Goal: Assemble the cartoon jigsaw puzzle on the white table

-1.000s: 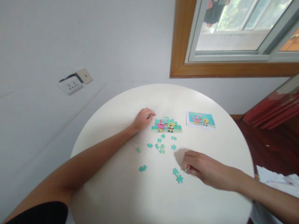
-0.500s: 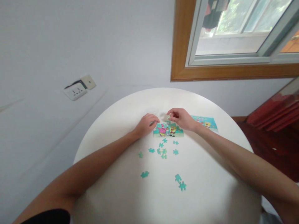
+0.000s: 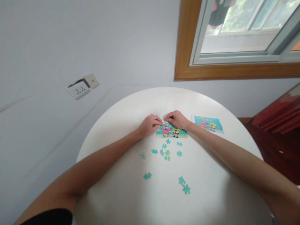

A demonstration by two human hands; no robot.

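Observation:
A partly assembled jigsaw puzzle (image 3: pixel 174 133) with cartoon figures, pink on the left and yellow on the right, lies flat on the white table. At its upper left corner is my left hand (image 3: pixel 150 124), fingers bent and closed with the tips on the puzzle's edge. My right hand (image 3: pixel 176 119) reaches over the top edge from the right, its thumb and fingertips pinched on a small puzzle piece that they mostly cover. Loose teal puzzle pieces (image 3: pixel 162 152) are scattered just below the puzzle, several of them clustered or overlapping.
A reference picture (image 3: pixel 208 125) of the same cartoon lies right of the puzzle, beside my right wrist. Nearer to me are a single teal piece (image 3: pixel 147 176) and two touching pieces (image 3: pixel 186 189). The round table (image 3: pixel 131 100) stands close to the wall, with a socket (image 3: pixel 79 90) there.
My right hand has moved left and down onto the puzzle's upper edge, bringing its fingertips close to my left hand. The whole view has shifted slightly; the loose pieces lie as before.

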